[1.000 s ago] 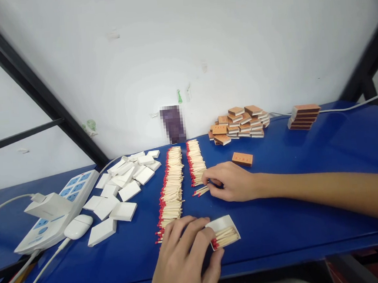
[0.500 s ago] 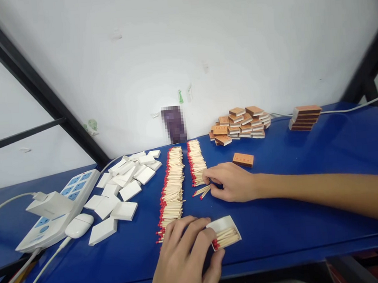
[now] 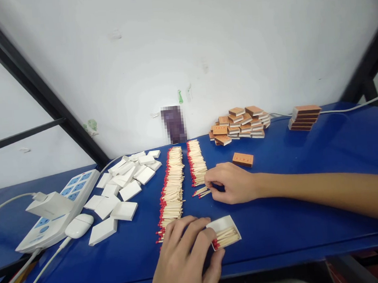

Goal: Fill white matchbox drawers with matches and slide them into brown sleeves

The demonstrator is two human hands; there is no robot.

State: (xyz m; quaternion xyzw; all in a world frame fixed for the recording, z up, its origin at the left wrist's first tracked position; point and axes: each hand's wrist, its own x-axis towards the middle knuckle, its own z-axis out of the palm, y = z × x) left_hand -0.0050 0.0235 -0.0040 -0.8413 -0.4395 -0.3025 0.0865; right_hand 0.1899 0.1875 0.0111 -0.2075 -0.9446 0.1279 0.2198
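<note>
My left hand (image 3: 188, 255) grips the left end of a white matchbox tray (image 3: 226, 222), its fingers along the edge. Red-headed matches (image 3: 226, 238) lie in the front part of that tray. Beyond it, my right hand (image 3: 230, 182) rests by the near end of the shorter match row (image 3: 197, 162), thumb and forefinger pinched on the tail ends of a few loose matches (image 3: 202, 192) on the table. A longer row of matches (image 3: 173, 182) runs to the left, its near end partly hidden by my left hand. One orange matchbox sleeve (image 3: 243, 159) lies behind my right hand.
White trays (image 3: 121, 179) are heaped at the left, beside a power strip (image 3: 78, 189) with a white charger and cables. Orange matchboxes (image 3: 240, 124) are piled against the wall, with a neat stack (image 3: 305, 118) farther right. The blue table's front edge (image 3: 283, 259) runs close below the tray.
My right thumb and forefinger have closed together at the loose matches, which have shifted slightly. My left hand and the tray have stayed in place.
</note>
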